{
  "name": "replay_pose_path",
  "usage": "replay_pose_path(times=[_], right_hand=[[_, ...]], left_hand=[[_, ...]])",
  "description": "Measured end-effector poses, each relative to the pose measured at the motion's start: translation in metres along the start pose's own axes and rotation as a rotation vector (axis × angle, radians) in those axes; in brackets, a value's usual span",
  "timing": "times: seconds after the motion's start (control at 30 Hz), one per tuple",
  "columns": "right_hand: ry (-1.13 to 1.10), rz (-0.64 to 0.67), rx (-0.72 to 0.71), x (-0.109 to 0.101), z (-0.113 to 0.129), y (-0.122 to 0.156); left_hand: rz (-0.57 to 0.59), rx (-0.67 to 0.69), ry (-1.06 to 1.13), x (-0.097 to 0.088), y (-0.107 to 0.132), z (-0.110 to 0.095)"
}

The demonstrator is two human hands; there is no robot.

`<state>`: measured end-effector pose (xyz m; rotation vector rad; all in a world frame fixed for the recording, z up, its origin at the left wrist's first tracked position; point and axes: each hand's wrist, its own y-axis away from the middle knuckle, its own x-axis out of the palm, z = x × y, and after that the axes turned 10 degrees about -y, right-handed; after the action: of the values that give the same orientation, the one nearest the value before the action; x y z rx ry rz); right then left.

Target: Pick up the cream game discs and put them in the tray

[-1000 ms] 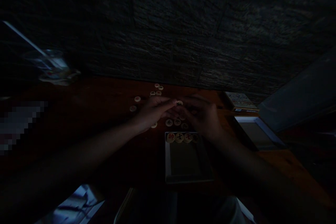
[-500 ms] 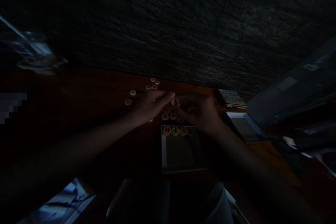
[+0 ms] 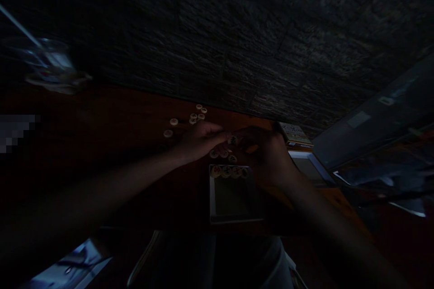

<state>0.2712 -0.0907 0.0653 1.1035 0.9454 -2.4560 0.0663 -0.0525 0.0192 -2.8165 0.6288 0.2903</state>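
Just below frame centre, the left hand is pinching a round lettered piece at its fingertips. The right hand is curling at the piece's right, its grip too dark to tell.

Some marks are not readable.
The held piece has a blurred mark; on far pieces marks are too small; left edge cuts the straw.
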Motion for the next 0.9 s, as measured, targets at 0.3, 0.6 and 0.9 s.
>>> replay_pose_path(times=[0.3,0.6,0.9], right_hand=[[-0.076,0.066,0.252,-0.028,-0.001,0.046],[0.009,0.175,0.232,-0.02,-0.001,0.059],[0.032,0.241,0.218,-0.015,-0.009,0.059]], left_hand=[[-0.025,-0.021,0.035,0.0,-0.002,0.003],[-0.009,-0.016,0.05,0.001,-0.003,0.007],[0.004,0.008,-0.007,0.001,-0.004,0.007]])
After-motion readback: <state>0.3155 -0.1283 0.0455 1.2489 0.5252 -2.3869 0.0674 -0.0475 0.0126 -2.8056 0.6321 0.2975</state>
